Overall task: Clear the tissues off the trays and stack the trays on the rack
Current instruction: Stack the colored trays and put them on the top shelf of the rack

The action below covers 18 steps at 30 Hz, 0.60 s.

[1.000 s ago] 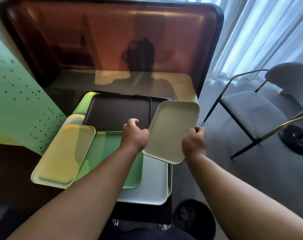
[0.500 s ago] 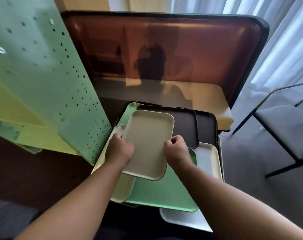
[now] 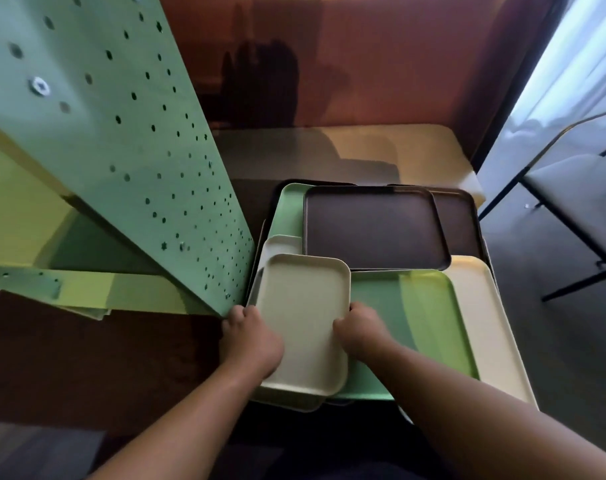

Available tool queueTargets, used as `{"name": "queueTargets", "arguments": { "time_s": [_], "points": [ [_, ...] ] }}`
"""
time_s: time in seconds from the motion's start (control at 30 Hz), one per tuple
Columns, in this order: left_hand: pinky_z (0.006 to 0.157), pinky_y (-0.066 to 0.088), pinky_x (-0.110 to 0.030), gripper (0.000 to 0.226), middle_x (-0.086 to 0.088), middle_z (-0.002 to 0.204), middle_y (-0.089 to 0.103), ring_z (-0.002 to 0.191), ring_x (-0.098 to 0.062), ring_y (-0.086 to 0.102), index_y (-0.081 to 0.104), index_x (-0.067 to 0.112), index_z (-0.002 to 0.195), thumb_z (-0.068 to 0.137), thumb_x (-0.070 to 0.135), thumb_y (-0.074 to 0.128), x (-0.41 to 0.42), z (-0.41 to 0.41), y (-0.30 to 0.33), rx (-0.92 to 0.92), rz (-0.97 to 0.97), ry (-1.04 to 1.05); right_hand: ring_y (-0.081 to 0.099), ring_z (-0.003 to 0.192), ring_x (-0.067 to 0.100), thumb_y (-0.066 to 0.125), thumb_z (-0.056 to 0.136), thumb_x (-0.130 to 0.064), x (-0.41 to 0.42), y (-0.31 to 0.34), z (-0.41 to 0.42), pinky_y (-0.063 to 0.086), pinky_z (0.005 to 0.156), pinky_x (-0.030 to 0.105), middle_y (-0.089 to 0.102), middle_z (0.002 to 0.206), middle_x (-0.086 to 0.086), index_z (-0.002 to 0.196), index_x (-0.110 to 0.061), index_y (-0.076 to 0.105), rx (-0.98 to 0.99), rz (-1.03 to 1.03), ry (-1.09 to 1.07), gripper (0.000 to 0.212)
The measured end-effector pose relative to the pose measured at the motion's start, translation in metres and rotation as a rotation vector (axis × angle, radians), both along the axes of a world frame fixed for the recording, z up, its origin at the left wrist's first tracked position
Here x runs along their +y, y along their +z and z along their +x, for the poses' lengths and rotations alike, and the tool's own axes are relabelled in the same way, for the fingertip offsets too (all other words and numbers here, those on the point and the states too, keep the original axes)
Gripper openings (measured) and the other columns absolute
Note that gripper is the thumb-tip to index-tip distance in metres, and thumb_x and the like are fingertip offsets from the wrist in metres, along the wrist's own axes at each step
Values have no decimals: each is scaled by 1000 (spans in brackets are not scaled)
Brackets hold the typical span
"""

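Note:
A small cream tray (image 3: 303,317) lies at the front left of a spread of trays, on top of another pale tray (image 3: 280,243). My left hand (image 3: 251,342) grips its left edge and my right hand (image 3: 358,332) grips its right edge. Under and beside it are a large green tray (image 3: 412,317), a dark brown tray (image 3: 370,226) behind, a second dark tray (image 3: 457,220) at the back right and a cream tray (image 3: 485,320) on the right. No tissues show on any tray. The green perforated rack (image 3: 121,133) stands just left of the trays.
A beige tabletop (image 3: 426,147) with a tall reddish panel (image 3: 381,57) behind it lies beyond the trays. A chair (image 3: 578,199) with thin metal legs stands to the right, near a curtain. Dark floor is at the left and front.
Both hands have carried the small cream tray leftward and down onto the pale tray beside the rack. The view has swung left and closer to the rack.

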<state>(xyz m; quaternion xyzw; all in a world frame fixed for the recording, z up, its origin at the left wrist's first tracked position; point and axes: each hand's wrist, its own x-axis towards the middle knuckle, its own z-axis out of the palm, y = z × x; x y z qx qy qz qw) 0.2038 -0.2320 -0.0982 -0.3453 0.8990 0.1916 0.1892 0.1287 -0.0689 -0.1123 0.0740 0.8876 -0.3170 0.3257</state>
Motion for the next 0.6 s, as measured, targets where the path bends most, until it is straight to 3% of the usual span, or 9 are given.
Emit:
{"name": "queueTargets", "arguments": {
  "time_s": [0.23, 0.33, 0.4, 0.47, 0.53, 0.6],
  "points": [
    [100, 47, -44, 53, -19, 137, 46, 119, -37, 49, 46, 6, 134, 86, 25, 57, -9, -9, 7, 114, 145, 156, 68, 101, 35, 53, 88, -13, -9, 3, 0, 58, 87, 38, 72, 110, 17, 110, -2, 70, -52, 59, 28, 30],
    [103, 44, -43, 64, -19, 142, 42, 125, -35, 46, 40, 7, 147, 88, 22, 59, -3, -9, 15, 217, 220, 178, 65, 103, 33, 50, 82, -15, -4, 7, 0, 56, 90, 40, 70, 112, 12, 110, -17, 64, -29, 5, -99, 31],
    [99, 48, -42, 63, -17, 141, 41, 120, -33, 51, 39, 9, 149, 90, 24, 58, 1, -10, 18, 287, 323, 238, 66, 97, 30, 49, 84, -10, 3, 13, -4, 57, 86, 41, 69, 106, 8, 115, -23, 59, -11, -139, -262, 35],
    [89, 56, -42, 50, -13, 129, 54, 105, -30, 62, 55, 11, 135, 89, 31, 54, 3, -16, 22, 344, 472, 345, 69, 91, 29, 48, 80, -3, 12, 21, -11, 60, 82, 44, 72, 101, 6, 121, -21, 61, -6, -296, -397, 46],
    [85, 60, -47, 24, -9, 105, 70, 91, -28, 69, 67, 16, 108, 94, 30, 54, 4, -23, 26, 396, 646, 466, 71, 89, 29, 48, 77, 5, 22, 27, -19, 62, 77, 47, 74, 102, 8, 125, -17, 64, -1, -450, -479, 55],
    [85, 61, -47, 11, -6, 95, 73, 89, -28, 71, 65, 20, 96, 99, 18, 55, 4, -31, 30, 427, 750, 522, 72, 80, 27, 47, 81, 16, 28, 39, -24, 60, 61, 37, 75, 101, 11, 125, -12, 65, -7, -576, -512, 56]
  ]
}}
